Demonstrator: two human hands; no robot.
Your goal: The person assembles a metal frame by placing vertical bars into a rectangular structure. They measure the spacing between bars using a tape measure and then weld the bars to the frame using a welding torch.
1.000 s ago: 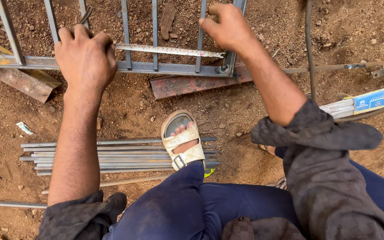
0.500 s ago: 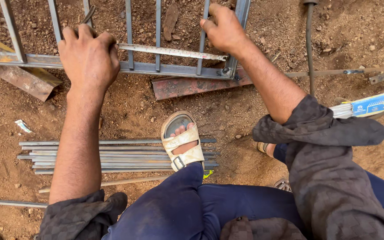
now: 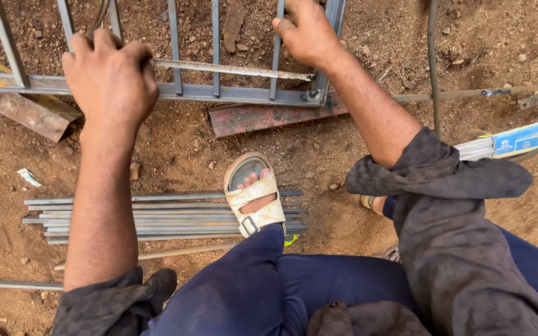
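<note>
Across the grey metal grille [image 3: 219, 93] lying on the red dirt, the thin flat bar [image 3: 231, 70] sits where it did a moment ago, left hand [image 3: 112, 81] clenched on its end, right hand [image 3: 309, 34] apparently gripping an upright, neither grip having shifted.

Dark checked sleeves [image 3: 462, 205] pushed up above bare forearms, navy trousers [image 3: 263, 292], beige buckled sandal [image 3: 255, 198] just above the trouser knee, dusty.
</note>
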